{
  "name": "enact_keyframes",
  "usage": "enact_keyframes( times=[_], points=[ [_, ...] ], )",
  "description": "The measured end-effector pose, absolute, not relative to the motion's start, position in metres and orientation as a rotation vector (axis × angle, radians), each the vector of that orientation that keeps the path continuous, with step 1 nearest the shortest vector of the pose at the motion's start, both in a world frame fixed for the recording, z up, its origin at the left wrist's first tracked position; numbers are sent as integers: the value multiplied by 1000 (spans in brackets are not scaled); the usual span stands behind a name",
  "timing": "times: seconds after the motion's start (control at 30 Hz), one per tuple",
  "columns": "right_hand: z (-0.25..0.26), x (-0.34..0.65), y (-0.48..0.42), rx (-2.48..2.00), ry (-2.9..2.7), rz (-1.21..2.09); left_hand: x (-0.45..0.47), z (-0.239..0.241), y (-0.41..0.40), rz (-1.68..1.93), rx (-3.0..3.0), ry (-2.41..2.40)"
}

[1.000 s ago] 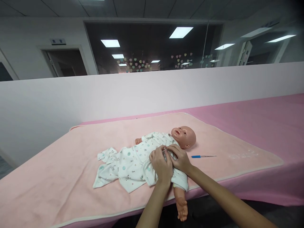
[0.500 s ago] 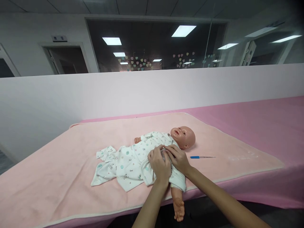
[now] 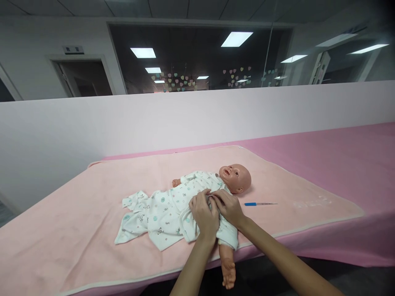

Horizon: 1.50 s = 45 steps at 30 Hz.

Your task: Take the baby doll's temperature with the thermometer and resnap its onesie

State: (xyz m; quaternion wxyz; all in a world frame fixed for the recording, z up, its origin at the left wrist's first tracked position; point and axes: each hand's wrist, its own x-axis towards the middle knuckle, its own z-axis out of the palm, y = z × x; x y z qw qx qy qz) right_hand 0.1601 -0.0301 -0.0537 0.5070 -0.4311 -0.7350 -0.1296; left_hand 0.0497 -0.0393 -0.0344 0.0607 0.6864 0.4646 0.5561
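A baby doll [image 3: 235, 178] lies on its back, head to the right, dressed in a white printed baby outfit [image 3: 166, 209]. My left hand [image 3: 204, 211] is closed on the outfit's cloth at the doll's chest. Right beside it, my right hand [image 3: 228, 206] pinches the same cloth, fingertips almost meeting the left ones. What exactly sits between the fingertips is too small to make out. One doll arm [image 3: 227, 267] sticks out of its sleeve over the near table edge. The outfit's legs lie flat to the left.
A thermometer-like stick with a blue end [image 3: 250, 204] lies right of the doll. Under everything is a peach blanket [image 3: 101, 213] on a pink table cover [image 3: 339, 164]. A white low wall [image 3: 185, 119] with glass above borders the far side.
The whole view has shifted slightly, so things sit a little further left. Both hands stay at the chest cloth, with only small finger movement.
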Motion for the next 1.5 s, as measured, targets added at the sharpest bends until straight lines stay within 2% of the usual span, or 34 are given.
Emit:
enact_keyframes(
  times=[0.63, 0.77, 1.07, 1.33, 1.5],
  points=[
    [-46, 159, -25, -1041, -1797, -412, 46, -32, -36, 1728, 2151, 1447],
    [-45, 158, -24, -1027, -1756, -308, 43, -32, -35, 1743, 2242, 1488],
    [-52, 160, -19, -981, -1719, -216, 32, -26, -34, 2093, 2089, 1861],
    [-56, 160, -17, -980, -1712, -255, 23, -26, -45, 1675, 2144, 2031],
    [-57, 159, -17, -1040, -1703, -266, 19, -29, -50, 1558, 2170, 2010]
  ],
)
